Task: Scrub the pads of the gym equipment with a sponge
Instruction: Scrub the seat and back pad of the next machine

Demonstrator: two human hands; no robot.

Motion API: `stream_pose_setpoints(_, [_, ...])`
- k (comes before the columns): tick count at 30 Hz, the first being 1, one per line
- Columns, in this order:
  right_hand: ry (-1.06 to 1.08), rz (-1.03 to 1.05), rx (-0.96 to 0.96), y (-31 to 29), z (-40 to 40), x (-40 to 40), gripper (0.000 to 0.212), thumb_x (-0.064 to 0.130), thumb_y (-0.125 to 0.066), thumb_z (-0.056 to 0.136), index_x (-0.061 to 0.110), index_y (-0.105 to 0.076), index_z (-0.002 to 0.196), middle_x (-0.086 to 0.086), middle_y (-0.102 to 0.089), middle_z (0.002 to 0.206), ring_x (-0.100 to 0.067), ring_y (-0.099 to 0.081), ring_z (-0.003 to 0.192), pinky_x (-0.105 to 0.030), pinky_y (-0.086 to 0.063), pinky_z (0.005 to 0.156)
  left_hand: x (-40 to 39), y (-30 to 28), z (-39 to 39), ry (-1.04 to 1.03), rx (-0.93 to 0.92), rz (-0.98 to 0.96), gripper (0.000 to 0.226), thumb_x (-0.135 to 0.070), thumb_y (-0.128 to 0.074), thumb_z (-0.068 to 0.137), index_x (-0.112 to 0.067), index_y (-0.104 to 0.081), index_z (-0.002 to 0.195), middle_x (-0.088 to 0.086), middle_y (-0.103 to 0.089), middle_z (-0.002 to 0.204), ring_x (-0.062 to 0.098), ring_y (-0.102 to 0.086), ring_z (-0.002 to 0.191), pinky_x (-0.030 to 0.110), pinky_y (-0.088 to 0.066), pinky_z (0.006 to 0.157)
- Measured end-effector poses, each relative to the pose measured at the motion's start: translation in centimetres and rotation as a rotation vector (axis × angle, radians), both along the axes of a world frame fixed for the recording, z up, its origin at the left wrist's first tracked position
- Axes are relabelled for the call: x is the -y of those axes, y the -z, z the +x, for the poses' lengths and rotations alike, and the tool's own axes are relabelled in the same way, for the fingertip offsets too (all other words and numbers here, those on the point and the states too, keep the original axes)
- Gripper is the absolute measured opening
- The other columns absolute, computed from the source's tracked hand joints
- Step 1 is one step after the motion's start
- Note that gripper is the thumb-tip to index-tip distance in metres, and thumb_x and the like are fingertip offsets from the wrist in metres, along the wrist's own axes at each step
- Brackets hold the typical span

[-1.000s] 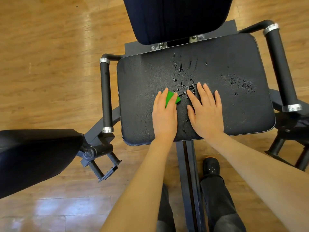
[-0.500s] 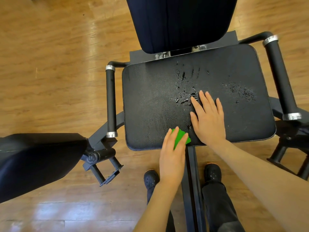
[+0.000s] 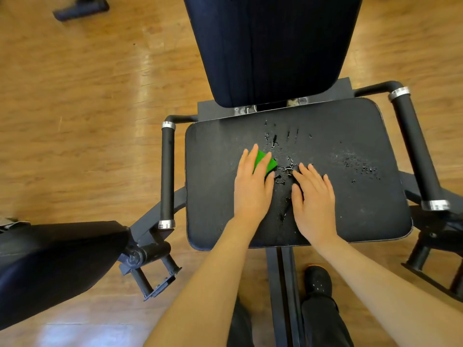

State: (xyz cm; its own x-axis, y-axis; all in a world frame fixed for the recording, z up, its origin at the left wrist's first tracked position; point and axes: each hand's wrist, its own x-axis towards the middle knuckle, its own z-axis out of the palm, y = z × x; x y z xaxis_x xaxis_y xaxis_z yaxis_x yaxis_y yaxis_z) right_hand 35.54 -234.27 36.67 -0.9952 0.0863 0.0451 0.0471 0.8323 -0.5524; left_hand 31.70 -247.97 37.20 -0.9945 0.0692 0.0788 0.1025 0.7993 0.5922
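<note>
A bright green rectangular sponge stands out against the matte black padded seat, which is flecked with glossy wet droplets. The upright back pad is dark navy with faint vertical ribbing, the black side handles carry silver end rings, and the wooden plank floor is honey-brown and streaked.

Two bare forearms reach into view from the bottom edge, with no sleeves, watches or jewellery visible on them. The left hand and the right hand are both uncovered, with no gloves or rings, and the fingernails look short. Below the arms, the person's legs are in dark trousers. One foot shows in a black shoe with small pale specks on its top and an orange edge at the toe.
</note>
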Motion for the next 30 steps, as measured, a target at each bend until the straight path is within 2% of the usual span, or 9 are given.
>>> stream_pose_setpoints(3, [0.057,-0.105,-0.016,-0.5,-0.5,1.1,0.036,0.016,-0.045,0.099,0.008,-0.055,0.132,-0.008,-0.05,0.142,-0.022,-0.037,0.138,-0.041,-0.021,0.117,2.3,0.2,-0.6,0.015,-0.018,-0.036,0.047,-0.037,-0.038,0.098,-0.014,-0.053,0.136,0.009,-0.035,0.153,0.028,-0.024,0.144,0.037,-0.021,0.115])
stream_pose_setpoints(7, [-0.01,-0.194,-0.056,-1.3,-1.8,3.3,0.044,0.024,-0.046,0.096,0.008,-0.049,0.136,-0.008,-0.045,0.145,-0.023,-0.034,0.139,-0.039,-0.026,0.115,5.8,0.4,-2.6,-0.145,-0.018,-0.074,0.052,-0.038,-0.028,0.098,-0.012,-0.055,0.134,0.011,-0.039,0.15,0.03,-0.029,0.142,0.042,-0.026,0.113])
stream_pose_setpoints(12, [-0.336,-0.084,-0.02,-1.1,-4.3,5.3,0.071,0.054,-0.056,0.084,0.013,-0.045,0.141,-0.005,-0.037,0.15,-0.022,-0.028,0.142,-0.042,-0.017,0.119,8.0,0.7,-6.0,-0.172,0.022,-0.139,0.039,-0.024,-0.042,0.1,-0.011,-0.052,0.136,0.01,-0.037,0.151,0.028,-0.027,0.143,0.046,-0.028,0.113])
stream_pose_setpoints(15, [-0.435,0.004,0.003,-0.4,-6.3,4.9,0.068,0.041,-0.072,0.077,0.01,-0.053,0.134,-0.008,-0.05,0.14,-0.028,-0.042,0.132,-0.049,-0.034,0.11,8.2,0.6,-7.0,-0.15,0.003,-0.164,0.039,-0.022,-0.044,0.1,-0.01,-0.053,0.135,0.012,-0.04,0.15,0.029,-0.03,0.142,0.045,-0.028,0.112])
stream_pose_setpoints(17, [-0.457,0.028,0.008,-0.4,-7.6,4.2,0.067,0.034,-0.079,0.074,0.008,-0.055,0.131,-0.01,-0.054,0.136,-0.03,-0.047,0.127,-0.048,-0.037,0.108,8.2,0.6,-7.5,-0.148,0.003,-0.173,0.038,-0.021,-0.044,0.1,-0.01,-0.053,0.136,0.012,-0.04,0.149,0.029,-0.03,0.142,0.045,-0.028,0.112])
stream_pose_setpoints(21, [-0.33,-0.008,0.004,-1.0,-10.3,3.4,0.067,0.028,-0.077,0.08,0.007,-0.048,0.137,-0.009,-0.048,0.142,-0.026,-0.039,0.133,-0.03,-0.021,0.113,7.5,0.9,-8.7,-0.169,0.006,-0.175,0.038,-0.021,-0.046,0.1,-0.01,-0.052,0.136,0.011,-0.041,0.149,0.028,-0.031,0.142,0.043,-0.027,0.112])
stream_pose_setpoints(24, [-0.216,-0.064,-0.011,-1.2,-12.9,3.5,0.064,0.027,-0.072,0.085,0.007,-0.045,0.14,-0.007,-0.044,0.145,-0.021,-0.034,0.136,-0.023,-0.017,0.111,6.4,0.9,-9.9,-0.179,0.004,-0.18,0.038,-0.02,-0.047,0.1,-0.01,-0.052,0.137,0.011,-0.042,0.148,0.028,-0.032,0.141,0.041,-0.023,0.115])
stream_pose_setpoints(27, [-0.209,-0.04,-0.008,-1.1,-14.2,4.0,0.061,0.026,-0.068,0.087,0.007,-0.044,0.14,-0.008,-0.043,0.145,-0.022,-0.032,0.138,-0.027,-0.018,0.114,5.7,1.5,-10.2,-0.185,-0.014,-0.258,0.039,-0.021,-0.047,0.099,-0.011,-0.051,0.137,0.01,-0.044,0.147,0.027,-0.033,0.14,0.041,-0.018,0.117])
stream_pose_setpoints(30, [-0.172,0.092,-0.064,-0.3,-14.0,4.6,0.059,0.037,-0.067,0.083,0.01,-0.051,0.133,-0.012,-0.045,0.142,-0.027,-0.036,0.136,-0.042,-0.023,0.117,5.6,2.0,-9.8,-0.178,-0.035,-0.305,0.041,-0.021,-0.048,0.098,-0.01,-0.05,0.137,0.011,-0.044,0.147,0.028,-0.033,0.14,0.042,-0.019,0.117])
